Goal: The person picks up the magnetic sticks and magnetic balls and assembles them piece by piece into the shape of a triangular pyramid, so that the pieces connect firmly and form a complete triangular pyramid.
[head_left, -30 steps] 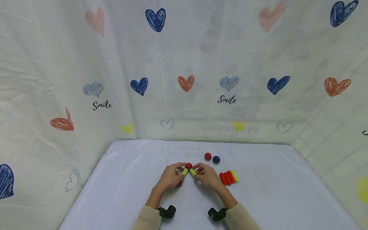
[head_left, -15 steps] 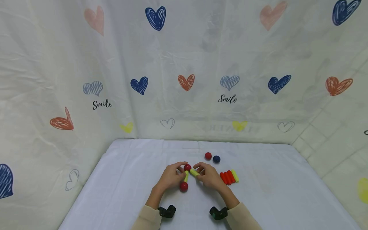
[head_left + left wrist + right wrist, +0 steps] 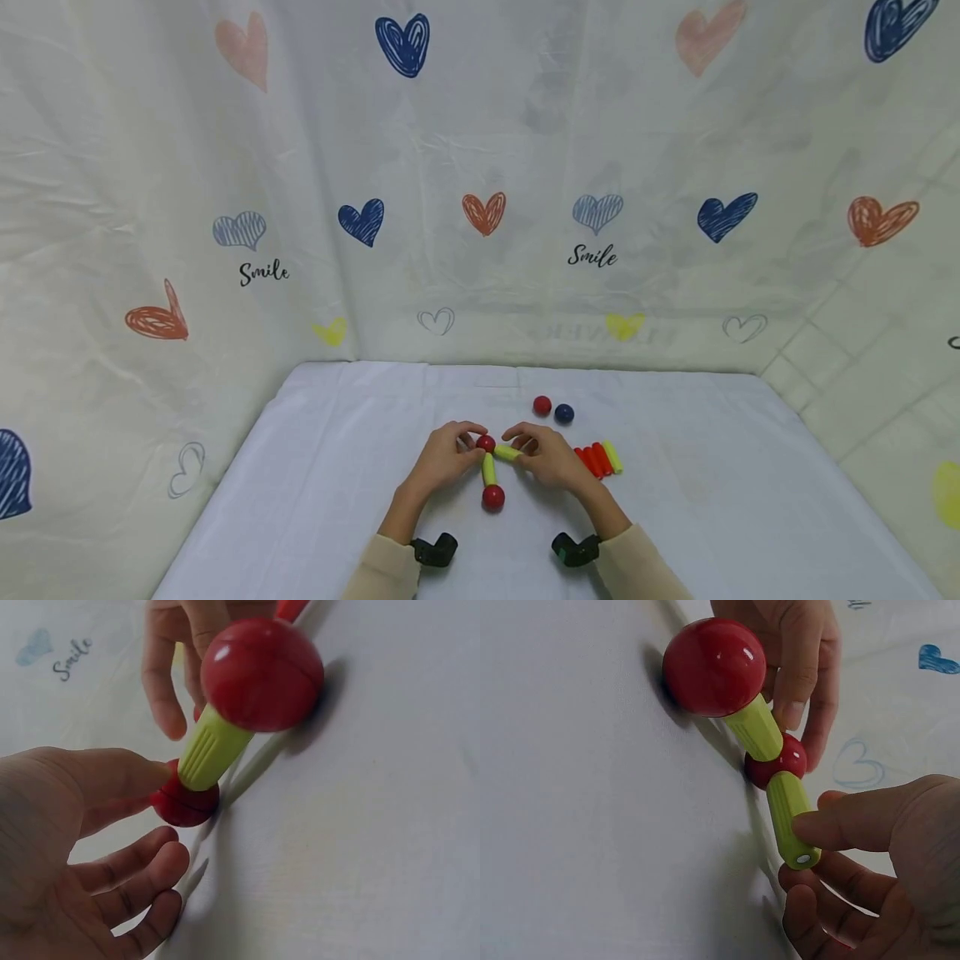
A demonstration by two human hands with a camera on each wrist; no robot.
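Observation:
My left hand (image 3: 444, 457) pinches a red ball (image 3: 486, 443) between thumb and index finger, its other fingers loosely bent. From that ball a yellow-green magnetic rod (image 3: 489, 469) runs toward me to a nearer red ball (image 3: 492, 498), which looks larger in the left wrist view (image 3: 262, 675). My right hand (image 3: 553, 458) holds a second yellow-green rod (image 3: 789, 814) between thumb and fingers. That rod's inner end meets the pinched ball in the right wrist view, and a silvery disc shows at its outer end.
Beyond my right hand lie a red ball (image 3: 542, 406) and a dark blue ball (image 3: 564, 413). Several red rods (image 3: 592, 461) and one yellow-green rod (image 3: 612, 457) lie side by side to the right. A white cloth (image 3: 720, 492) covers the table.
The nearer red ball and its rod have swung out from under my left hand, toward me and rightward. My left thumb has shifted from the rod to the far ball. The right-hand rod lies flatter.

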